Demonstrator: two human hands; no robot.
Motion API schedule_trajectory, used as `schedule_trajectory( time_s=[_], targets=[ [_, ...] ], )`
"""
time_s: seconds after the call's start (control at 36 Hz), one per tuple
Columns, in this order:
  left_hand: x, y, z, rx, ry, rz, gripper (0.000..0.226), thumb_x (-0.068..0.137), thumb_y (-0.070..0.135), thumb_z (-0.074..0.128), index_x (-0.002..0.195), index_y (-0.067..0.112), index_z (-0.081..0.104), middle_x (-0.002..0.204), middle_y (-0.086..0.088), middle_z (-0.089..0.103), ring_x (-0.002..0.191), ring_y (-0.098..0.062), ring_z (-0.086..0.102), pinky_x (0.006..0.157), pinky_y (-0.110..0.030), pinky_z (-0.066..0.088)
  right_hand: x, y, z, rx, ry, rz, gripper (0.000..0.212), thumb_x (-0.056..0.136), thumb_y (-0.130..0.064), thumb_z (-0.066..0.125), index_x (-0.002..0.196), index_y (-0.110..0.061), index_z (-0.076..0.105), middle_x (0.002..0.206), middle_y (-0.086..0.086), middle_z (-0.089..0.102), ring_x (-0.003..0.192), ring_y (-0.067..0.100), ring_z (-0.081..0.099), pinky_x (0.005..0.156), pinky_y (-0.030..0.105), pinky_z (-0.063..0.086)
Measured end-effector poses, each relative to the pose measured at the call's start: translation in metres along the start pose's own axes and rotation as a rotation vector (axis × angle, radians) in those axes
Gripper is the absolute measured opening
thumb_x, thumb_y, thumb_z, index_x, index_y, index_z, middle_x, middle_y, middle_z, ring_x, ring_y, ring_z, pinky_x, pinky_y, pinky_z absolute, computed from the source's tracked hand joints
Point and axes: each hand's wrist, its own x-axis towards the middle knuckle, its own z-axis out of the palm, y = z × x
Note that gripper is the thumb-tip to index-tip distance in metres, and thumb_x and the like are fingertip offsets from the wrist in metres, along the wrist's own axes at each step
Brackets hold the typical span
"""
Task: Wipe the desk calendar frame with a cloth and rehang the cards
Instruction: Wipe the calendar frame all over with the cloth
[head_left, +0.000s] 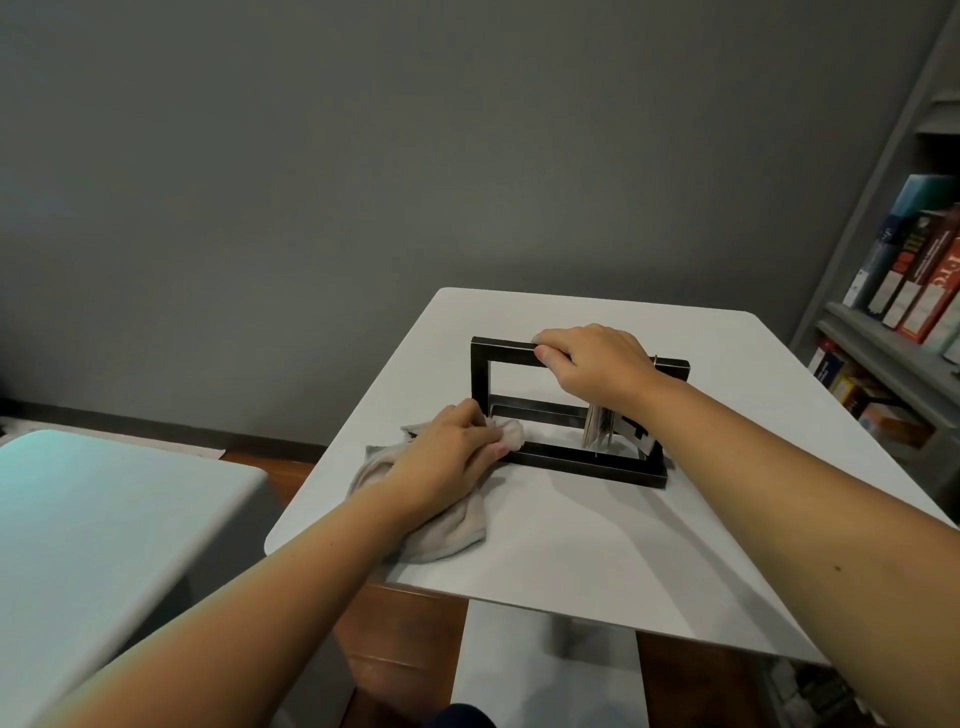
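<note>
The black rectangular metal calendar frame (481, 374) stood upright near the middle of the white square table (571, 545). A small stack of calendar cards (602, 428) hung inside it at the right end. The right hand (597, 364) was curled around its top bar. The left hand (447, 452) gripped a bunched beige cloth (447, 530) against the base's near-left corner. To the right, a grey shelf (872, 343) held upright books (924, 275).

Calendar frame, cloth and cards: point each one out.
calendar frame (503, 347): head view, left end of its top bar.
cloth (449, 534): head view, its lower loose fold.
cards (597, 428): head view, edges of the hanging stack.
</note>
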Motion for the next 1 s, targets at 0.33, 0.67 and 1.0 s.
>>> schedule_trajectory(
  time_s=[0.33,0.67,1.0],
  targets=[
    [0.017,0.008,0.013,-0.016,0.050,0.024,0.020,0.087,0.028,0.063,0.102,0.021,0.074,0.094,-0.004,0.056,0.082,-0.017,0.038,0.073,-0.023,0.031,0.000,-0.001,-0.002,0.003,-0.026,0.006,0.033,0.100,-0.027,0.033,0.123,-0.021,0.056,0.116,0.000,0.065,0.107,0.023,0.055,0.078,0.029,0.034],
    [-0.009,-0.049,-0.015,-0.028,0.152,-0.314,0.019,0.083,0.028,0.069,0.081,0.011,0.077,0.080,-0.002,0.055,0.077,-0.022,0.058,0.071,-0.026,0.041,-0.004,0.001,-0.001,0.023,0.001,-0.029,0.031,0.100,-0.027,0.034,0.117,-0.019,0.060,0.097,-0.004,0.065,0.085,0.015,0.052,0.072,0.027,0.034],
    [0.005,-0.006,-0.011,-0.651,0.311,-0.569,0.016,0.091,0.028,0.059,0.079,0.026,0.069,0.081,0.006,0.072,0.084,-0.012,0.067,0.078,-0.022,0.049,0.019,0.021,-0.017,0.066,-0.129,0.082,0.027,0.099,-0.033,0.034,0.086,-0.023,0.056,0.075,-0.010,0.056,0.079,0.016,0.052,0.064,0.029,0.036]
  ],
)
